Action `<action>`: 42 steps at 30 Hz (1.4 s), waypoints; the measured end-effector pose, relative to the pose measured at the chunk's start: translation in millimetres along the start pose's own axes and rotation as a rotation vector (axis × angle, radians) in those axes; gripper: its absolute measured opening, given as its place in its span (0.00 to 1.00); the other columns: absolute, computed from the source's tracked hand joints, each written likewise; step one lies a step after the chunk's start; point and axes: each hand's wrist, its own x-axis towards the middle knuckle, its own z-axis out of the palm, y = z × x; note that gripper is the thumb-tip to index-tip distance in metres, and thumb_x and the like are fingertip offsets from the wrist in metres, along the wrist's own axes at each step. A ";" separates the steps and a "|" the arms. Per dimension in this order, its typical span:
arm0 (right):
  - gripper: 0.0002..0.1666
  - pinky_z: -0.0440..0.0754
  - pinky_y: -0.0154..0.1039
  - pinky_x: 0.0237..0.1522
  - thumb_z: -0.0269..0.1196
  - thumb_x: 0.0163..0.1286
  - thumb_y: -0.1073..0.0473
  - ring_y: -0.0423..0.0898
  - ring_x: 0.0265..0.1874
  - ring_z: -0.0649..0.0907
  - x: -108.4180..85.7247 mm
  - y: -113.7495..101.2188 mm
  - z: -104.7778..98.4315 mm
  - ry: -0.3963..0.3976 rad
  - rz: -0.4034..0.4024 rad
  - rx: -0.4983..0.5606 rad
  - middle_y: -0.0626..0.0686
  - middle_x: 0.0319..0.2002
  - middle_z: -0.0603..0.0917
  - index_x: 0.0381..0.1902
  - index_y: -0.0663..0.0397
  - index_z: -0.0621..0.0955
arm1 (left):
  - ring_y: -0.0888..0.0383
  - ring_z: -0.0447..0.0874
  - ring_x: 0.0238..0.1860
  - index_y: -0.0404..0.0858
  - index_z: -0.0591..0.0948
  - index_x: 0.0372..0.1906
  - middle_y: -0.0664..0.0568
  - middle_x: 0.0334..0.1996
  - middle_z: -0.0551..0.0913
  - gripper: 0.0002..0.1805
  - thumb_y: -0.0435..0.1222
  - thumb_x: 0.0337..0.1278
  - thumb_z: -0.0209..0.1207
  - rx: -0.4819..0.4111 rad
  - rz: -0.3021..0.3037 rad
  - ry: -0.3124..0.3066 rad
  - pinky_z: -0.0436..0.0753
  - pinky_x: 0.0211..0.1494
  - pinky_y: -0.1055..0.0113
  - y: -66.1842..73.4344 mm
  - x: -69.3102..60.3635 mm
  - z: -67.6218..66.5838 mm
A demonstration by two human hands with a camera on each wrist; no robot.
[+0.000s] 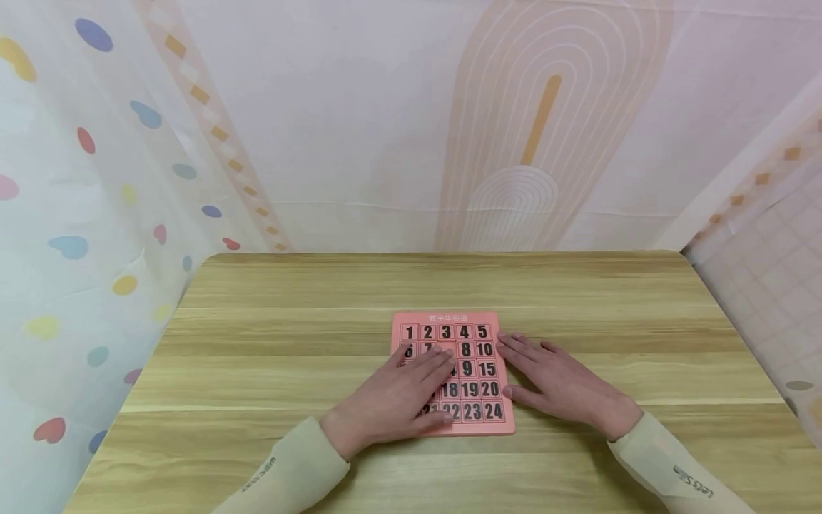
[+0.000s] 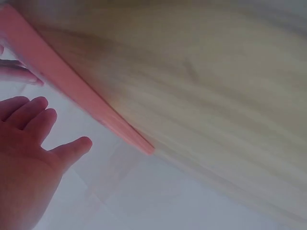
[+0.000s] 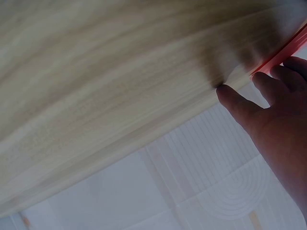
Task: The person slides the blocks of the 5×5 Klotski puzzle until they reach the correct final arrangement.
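Behind my pink number board (image 1: 449, 430) hangs a pale cloth backdrop (image 1: 359, 128), with arches straight beyond the board and coloured dots and hearts off to its left. The wood-grain table (image 1: 289, 343) spreads out on every side of the board. The board itself lies flat on the tabletop, under my left hand (image 1: 401, 400) and beside my right hand (image 1: 559, 378). My cream sleeves, the left sleeve (image 1: 298, 464) and the right sleeve (image 1: 671, 460), come in from the near side of the board, one to its left and one to its right, both with dark lettering. My left hand lies palm down over the board's left and near part, fingers straight, the little finger spread away from the others and the thumb held out near the board's near edge; I cannot tell whether those fingertips press on anything. My right hand lies along the board's right edge, fingers stretched out nearly together with their tips at that edge, the thumb spread apart and pointing at it farther down. On the board, number tiles (image 1: 472, 412) sit in rows: 1 to 5 run along the far side, 24 is at the near right corner, and several are hidden beneath my left hand. Pale lettering (image 1: 448, 318) crosses the board's far border.
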 end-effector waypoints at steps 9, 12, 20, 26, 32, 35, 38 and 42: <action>0.41 0.67 0.64 0.73 0.55 0.80 0.38 0.57 0.77 0.66 -0.3 0.4 0.4 0.011 -0.004 -0.006 0.55 0.79 0.65 0.79 0.57 0.66 | 0.53 0.57 0.80 0.41 0.60 0.82 0.48 0.81 0.60 0.46 0.68 0.74 0.40 -0.013 0.012 -0.016 0.53 0.81 0.41 11.8 12.5 -0.7; 0.41 0.67 0.63 0.73 0.55 0.80 0.37 0.57 0.77 0.65 -0.4 0.8 0.4 0.009 -0.004 -0.007 0.55 0.79 0.65 0.79 0.57 0.66 | 0.53 0.55 0.81 0.41 0.60 0.82 0.49 0.81 0.59 0.47 0.69 0.74 0.38 -0.014 0.015 -0.024 0.53 0.81 0.41 13.9 15.1 0.2; 0.41 0.66 0.64 0.73 0.54 0.80 0.37 0.57 0.77 0.65 -0.7 1.2 0.5 0.002 0.002 -0.002 0.55 0.79 0.64 0.79 0.56 0.66 | 0.52 0.54 0.81 0.40 0.59 0.82 0.48 0.81 0.58 0.48 0.69 0.74 0.36 0.007 0.011 -0.022 0.53 0.81 0.41 17.5 21.0 1.5; 0.41 0.67 0.64 0.72 0.55 0.80 0.38 0.57 0.77 0.66 -0.5 1.7 1.7 0.007 0.001 -0.001 0.55 0.79 0.65 0.79 0.56 0.66 | 0.51 0.52 0.82 0.40 0.59 0.82 0.48 0.82 0.57 0.48 0.69 0.73 0.37 0.013 -0.009 -0.045 0.54 0.81 0.41 17.9 27.7 2.1; 0.41 0.67 0.64 0.72 0.54 0.80 0.37 0.57 0.77 0.66 0.0 2.3 3.1 0.009 -0.003 -0.003 0.55 0.79 0.65 0.79 0.57 0.66 | 0.51 0.51 0.82 0.40 0.59 0.82 0.48 0.82 0.56 0.48 0.70 0.73 0.36 0.017 -0.030 -0.086 0.54 0.81 0.41 17.5 30.4 2.2; 0.41 0.67 0.64 0.72 0.55 0.80 0.37 0.57 0.77 0.66 0.0 2.4 3.1 0.009 -0.005 -0.003 0.55 0.79 0.65 0.79 0.57 0.66 | 0.51 0.52 0.82 0.41 0.60 0.82 0.48 0.81 0.58 0.48 0.71 0.73 0.36 0.028 -0.035 -0.090 0.54 0.81 0.41 17.3 30.2 2.3; 0.41 0.67 0.64 0.72 0.55 0.80 0.37 0.57 0.77 0.66 -0.1 2.5 2.8 0.009 -0.006 -0.004 0.55 0.79 0.65 0.79 0.57 0.66 | 0.52 0.53 0.82 0.41 0.61 0.82 0.48 0.81 0.59 0.48 0.71 0.72 0.35 0.028 -0.040 -0.088 0.54 0.81 0.42 16.7 29.7 2.8; 0.41 0.67 0.64 0.72 0.55 0.80 0.37 0.57 0.77 0.66 -0.4 2.7 2.4 0.008 -0.005 -0.005 0.55 0.79 0.65 0.79 0.57 0.66 | 0.52 0.53 0.81 0.41 0.61 0.82 0.49 0.81 0.59 0.48 0.71 0.72 0.36 0.020 -0.045 -0.089 0.54 0.81 0.42 15.3 28.0 3.1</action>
